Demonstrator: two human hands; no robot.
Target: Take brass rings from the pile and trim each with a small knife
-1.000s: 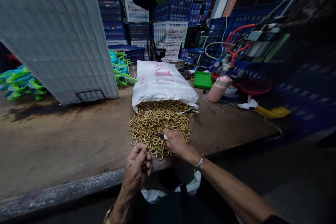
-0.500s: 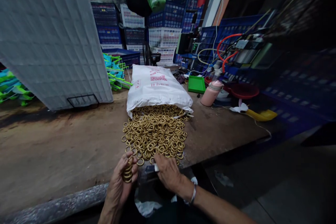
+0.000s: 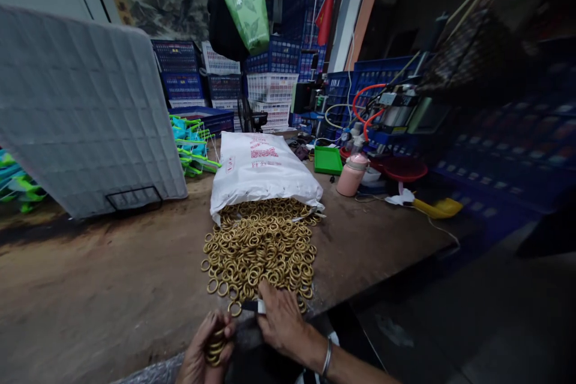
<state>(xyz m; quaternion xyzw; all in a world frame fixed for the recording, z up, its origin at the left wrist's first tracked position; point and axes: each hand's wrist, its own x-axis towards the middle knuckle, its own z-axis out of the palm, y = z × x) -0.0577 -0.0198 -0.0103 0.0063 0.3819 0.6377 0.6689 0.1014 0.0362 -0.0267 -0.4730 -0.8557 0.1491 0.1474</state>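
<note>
My left hand [image 3: 207, 345] is curled around several brass-coloured rings [image 3: 215, 348], stacked together in the fingers, at the table's front edge. My right hand [image 3: 283, 318] lies at the near edge of the ring pile, its fingers closed on a small flat dark tool with a white band [image 3: 252, 306]; its exact kind is unclear. That tool points left, its tip close to a loose ring [image 3: 234, 309]. Beyond the hands, a heap of rings [image 3: 265, 252] spills from the mouth of a white printed sack [image 3: 265, 174] lying on its side.
On the brown table [image 3: 112, 294], a pale quilted panel [image 3: 90, 114] stands at the left beside green and blue frames [image 3: 193, 147]. Farther right are a green tray [image 3: 328, 160], a pink bottle [image 3: 352, 175] and a yellow scoop-like piece [image 3: 438, 208]. Stacked crates [image 3: 272, 87] fill the back.
The view has tipped upward, so the table and hands appear lower. My left hand keeps its rings; the dark tool in my right hand shows more fully, pointing left.
</note>
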